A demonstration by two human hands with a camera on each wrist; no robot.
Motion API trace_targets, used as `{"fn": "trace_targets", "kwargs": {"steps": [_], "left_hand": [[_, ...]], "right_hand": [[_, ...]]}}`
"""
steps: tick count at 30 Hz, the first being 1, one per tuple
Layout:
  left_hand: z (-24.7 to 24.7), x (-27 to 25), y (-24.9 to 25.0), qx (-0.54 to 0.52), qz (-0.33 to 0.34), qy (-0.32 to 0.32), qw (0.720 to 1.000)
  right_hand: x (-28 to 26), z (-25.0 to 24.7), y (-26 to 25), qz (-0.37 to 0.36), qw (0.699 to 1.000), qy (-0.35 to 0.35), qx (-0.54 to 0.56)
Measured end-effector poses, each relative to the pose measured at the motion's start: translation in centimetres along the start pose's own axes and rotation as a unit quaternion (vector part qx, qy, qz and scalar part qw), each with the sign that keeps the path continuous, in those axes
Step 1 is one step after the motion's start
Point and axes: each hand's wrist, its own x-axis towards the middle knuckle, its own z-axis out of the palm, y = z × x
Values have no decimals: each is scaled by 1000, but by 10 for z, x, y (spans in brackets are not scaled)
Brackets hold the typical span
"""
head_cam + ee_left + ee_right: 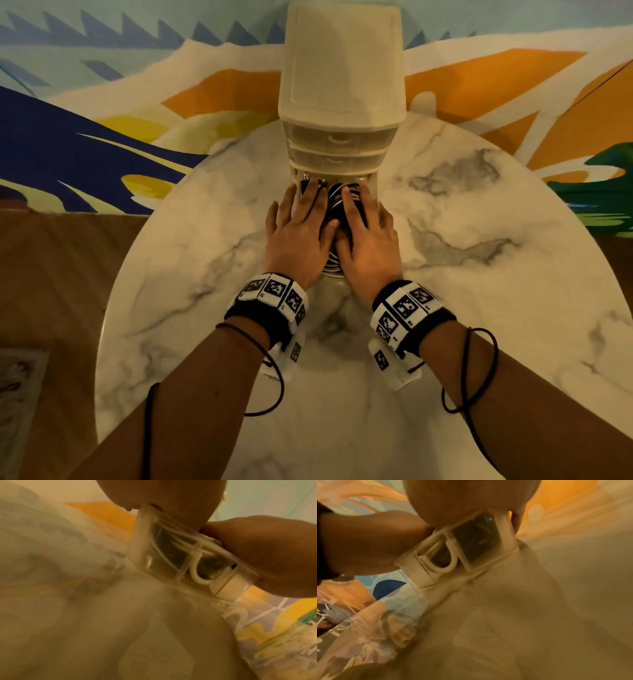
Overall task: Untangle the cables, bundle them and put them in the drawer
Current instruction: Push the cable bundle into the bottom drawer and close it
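Observation:
On the marble table [479, 274] stands a white plastic drawer tower [342, 85] with its bottom drawer [334, 279] pulled out toward me. A bundle of black and white cables [330, 212] lies coiled inside it. My left hand [298, 212] and right hand [363, 212] lie side by side, flat on the cables with straight fingers pressing down. In the left wrist view, white cable loops [180, 540] show through the drawer's clear front [145, 545], and the white handle [200, 577] curves below them. The right wrist view shows the same front [505, 534] under my right palm [471, 496].
The two upper drawers [337, 140] are closed. Bare marble lies on both sides of the tower and in front of the drawer. The round table's edge [113, 308] drops to a wooden floor on the left, with a colourful painted wall [137, 102] behind.

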Motion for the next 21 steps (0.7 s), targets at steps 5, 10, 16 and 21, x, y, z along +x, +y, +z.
{"fn": "trace_targets", "kwargs": {"steps": [5,10,16,21], "left_hand": [[1,-4,-3,-4,-4,-2,1000],[-8,1,-8,37,-10,29,999],[-11,6,-10,91,24,5,995],[-12,14,-4,101,24,-7,995]], "right_hand": [[-1,-2,0,6,1000,-13,-8],[-2,-3,1,18,1000,-12,16],[-2,-2,2,12,998,24,49],[0,1,2,8,998,32,50]]}}
